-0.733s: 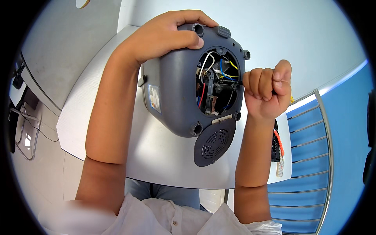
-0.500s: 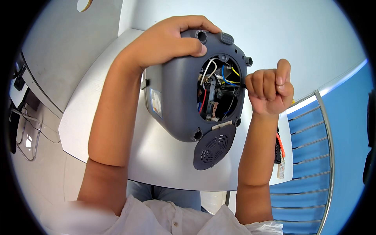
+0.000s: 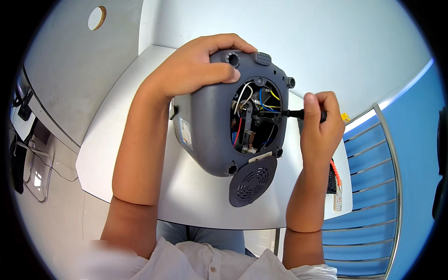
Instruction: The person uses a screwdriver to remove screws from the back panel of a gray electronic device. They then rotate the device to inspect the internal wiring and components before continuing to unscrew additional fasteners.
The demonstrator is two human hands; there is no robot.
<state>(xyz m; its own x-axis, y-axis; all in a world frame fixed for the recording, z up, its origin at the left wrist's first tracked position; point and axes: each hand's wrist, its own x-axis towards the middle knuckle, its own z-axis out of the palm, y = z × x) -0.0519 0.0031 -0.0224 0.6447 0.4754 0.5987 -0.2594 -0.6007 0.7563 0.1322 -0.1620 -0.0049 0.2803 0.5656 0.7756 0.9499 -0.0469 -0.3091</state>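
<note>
A dark grey appliance, probably a rice cooker point(image 3: 209, 121), lies tipped on the white table with its underside toward me. Through the oval opening in its base show white, blue, yellow and red wires and a metal bracket point(image 3: 250, 114). A slotted round cover point(image 3: 253, 185) hangs at the lower edge of that opening. My left hand point(image 3: 193, 67) grips the upper rim, thumb on the base and fingers over the far side. In my right hand point(image 3: 321, 130) is a black screwdriver point(image 3: 294, 113), its shaft reaching into the opening among the wires.
On the table's right side, partly behind my right forearm, lie a black item point(image 3: 332, 179) and an orange-red coiled piece point(image 3: 335, 172). A small yellow object point(image 3: 345, 117) shows beyond my right hand. A metal railing point(image 3: 394, 186) runs along the right; a grey partition point(image 3: 88, 60) stands left.
My right hand has turned, so the screwdriver handle now shows between thumb and fingers. The appliance and both hands sit slightly lower in view.
</note>
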